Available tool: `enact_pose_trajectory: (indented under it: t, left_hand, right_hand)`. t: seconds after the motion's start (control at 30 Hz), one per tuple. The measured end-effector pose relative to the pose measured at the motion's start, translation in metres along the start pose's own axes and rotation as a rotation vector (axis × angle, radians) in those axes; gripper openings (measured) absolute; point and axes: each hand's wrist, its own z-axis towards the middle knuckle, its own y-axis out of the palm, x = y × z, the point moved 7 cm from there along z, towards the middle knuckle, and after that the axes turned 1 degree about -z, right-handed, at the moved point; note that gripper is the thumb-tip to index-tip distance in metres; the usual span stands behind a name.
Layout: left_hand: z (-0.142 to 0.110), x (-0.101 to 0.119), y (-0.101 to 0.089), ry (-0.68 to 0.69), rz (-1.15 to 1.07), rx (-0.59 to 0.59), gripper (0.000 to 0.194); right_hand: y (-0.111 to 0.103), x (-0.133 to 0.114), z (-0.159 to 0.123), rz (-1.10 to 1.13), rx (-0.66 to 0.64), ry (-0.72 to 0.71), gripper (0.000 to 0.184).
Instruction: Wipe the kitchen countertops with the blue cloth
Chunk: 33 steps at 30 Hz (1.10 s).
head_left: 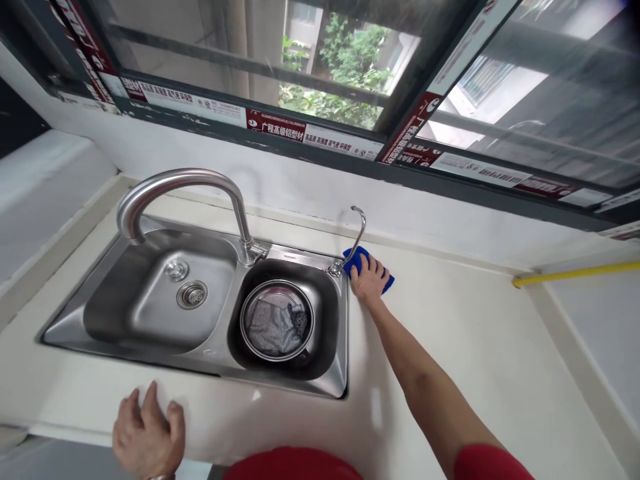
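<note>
My right hand (369, 279) presses a blue cloth (388, 283) onto the white countertop (450, 320), just right of the sink's back corner. A small curved metal tap (361, 230) rises beside the cloth, close to my fingers. My left hand (149, 430) is held over the counter's front edge with its fingers apart and nothing in it. Between my hands lies the double-bowl steel sink (215, 353). In its right bowl sits a round metal strainer basket (243, 327) with a grey cloth (274, 325) in it.
A large arched faucet (183, 175) stands behind the sink and reaches over the left bowl, whose drain (192, 295) shows. Behind the counter runs a white wall below a dark window frame (340, 143). A yellow pipe (575, 273) comes in at the right.
</note>
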Motion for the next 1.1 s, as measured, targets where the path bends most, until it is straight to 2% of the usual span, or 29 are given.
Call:
enact_pose_trajectory:
  t: [0.1, 0.27, 0.47, 0.6, 0.83, 1.0, 1.1]
  left_hand:
    - [0.002, 0.001, -0.001, -0.008, -0.011, -0.013, 0.059]
    - [0.002, 0.000, 0.000, -0.040, -0.024, -0.037, 0.058]
    - [0.003, 0.003, -0.004, -0.048, -0.020, -0.021, 0.056]
    - [0.002, 0.003, -0.004, -0.046, -0.035, -0.026, 0.055]
    - [-0.001, 0.001, -0.003, -0.065, -0.089, 0.000, 0.055]
    - [-0.004, -0.001, -0.002, -0.028, -0.111, 0.042, 0.056]
    - [-0.005, -0.003, 0.000, -0.032, -0.138, 0.029, 0.057]
  right_hand:
    - [0.001, -0.003, 0.009, 0.011, 0.004, -0.059, 0.062]
    - [0.006, -0.007, 0.013, -0.016, -0.029, -0.255, 0.055]
    - [0.000, -0.007, -0.007, -0.036, -0.034, -0.451, 0.047]
    - [-0.016, -0.004, -0.042, -0.011, -0.014, -0.533, 0.043]
    - [-0.039, -0.003, -0.117, 0.038, -0.054, -0.620, 0.035]
    - [-0.055, -0.005, -0.177, 0.103, -0.119, -0.688, 0.034]
    - [-0.071, -0.003, -0.219, 0.181, -0.108, -0.708, 0.035]
